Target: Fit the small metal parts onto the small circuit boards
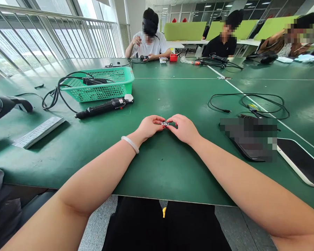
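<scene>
Between the fingertips of both hands is a small silvery metal part (164, 123), too small to name more exactly. My left hand (149, 126) pinches its left side, with a pale bangle (131, 144) round that wrist. On the other side my right hand (183, 127) grips it between thumb and fingers. Both hands are over the middle of the green table (157, 170), their fingers closed. A black electric screwdriver (104, 107) lies to the left beyond my left hand, its cable running beside a green basket (102, 91).
At the left are a white box (39, 132) and a dark device (9, 105). To the right lie a blurred black object (248, 139), a phone (302, 162) and a looped black cable (264, 96). Across the table sit other people; a red box (173, 58) stands near one.
</scene>
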`<control>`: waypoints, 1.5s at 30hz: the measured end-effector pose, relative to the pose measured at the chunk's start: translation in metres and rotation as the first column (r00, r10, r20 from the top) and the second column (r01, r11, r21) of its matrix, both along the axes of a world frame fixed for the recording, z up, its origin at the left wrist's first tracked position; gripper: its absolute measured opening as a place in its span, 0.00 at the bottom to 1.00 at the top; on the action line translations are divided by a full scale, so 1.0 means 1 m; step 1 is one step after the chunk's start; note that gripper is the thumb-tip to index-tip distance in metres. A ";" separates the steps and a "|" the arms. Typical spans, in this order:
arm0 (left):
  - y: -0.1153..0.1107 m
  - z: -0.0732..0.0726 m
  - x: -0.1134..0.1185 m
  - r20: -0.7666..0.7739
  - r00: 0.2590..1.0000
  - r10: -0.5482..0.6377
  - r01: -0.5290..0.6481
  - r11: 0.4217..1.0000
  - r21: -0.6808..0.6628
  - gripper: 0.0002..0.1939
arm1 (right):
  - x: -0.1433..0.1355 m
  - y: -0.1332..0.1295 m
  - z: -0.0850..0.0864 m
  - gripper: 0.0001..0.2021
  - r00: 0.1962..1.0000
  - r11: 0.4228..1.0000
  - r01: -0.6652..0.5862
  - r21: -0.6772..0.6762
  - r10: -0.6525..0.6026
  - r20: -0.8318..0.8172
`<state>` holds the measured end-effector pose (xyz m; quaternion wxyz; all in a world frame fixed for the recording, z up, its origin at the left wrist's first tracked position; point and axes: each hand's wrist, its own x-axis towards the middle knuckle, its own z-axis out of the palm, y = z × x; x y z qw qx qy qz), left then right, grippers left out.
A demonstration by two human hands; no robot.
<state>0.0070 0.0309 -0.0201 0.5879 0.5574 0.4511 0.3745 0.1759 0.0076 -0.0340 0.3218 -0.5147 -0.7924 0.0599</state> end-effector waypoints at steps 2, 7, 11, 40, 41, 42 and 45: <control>0.002 -0.003 0.001 0.009 1.000 0.012 -0.012 1.000 0.015 0.15 | 0.000 0.000 0.000 0.08 1.000 1.000 0.010 -0.002 -0.010 -0.010; 0.007 -0.008 0.003 -0.015 1.000 0.004 -0.003 0.998 0.065 0.15 | 0.002 0.000 -0.001 0.09 0.999 0.999 0.041 -0.017 -0.042 -0.023; 0.010 -0.010 0.002 -0.014 1.000 -0.010 0.011 0.997 0.072 0.16 | 0.002 0.000 -0.002 0.09 0.999 0.999 0.046 -0.008 -0.046 -0.022; -0.010 0.009 0.001 0.198 0.980 0.019 0.017 0.983 -0.181 0.14 | -0.007 -0.011 0.004 0.12 0.984 0.982 0.112 -0.150 -0.131 -0.117; -0.012 0.010 0.002 0.219 0.975 0.019 0.026 0.979 -0.200 0.13 | -0.008 -0.012 0.005 0.12 0.984 0.982 0.116 -0.149 -0.135 -0.120; -0.014 0.010 0.003 0.239 0.971 0.015 0.038 0.976 -0.216 0.12 | -0.009 -0.012 0.005 0.11 0.983 0.982 0.123 -0.145 -0.140 -0.119; -0.016 0.010 0.004 0.279 0.960 0.004 0.067 0.968 -0.242 0.08 | -0.012 -0.014 0.007 0.11 0.982 0.980 0.145 -0.138 -0.160 -0.102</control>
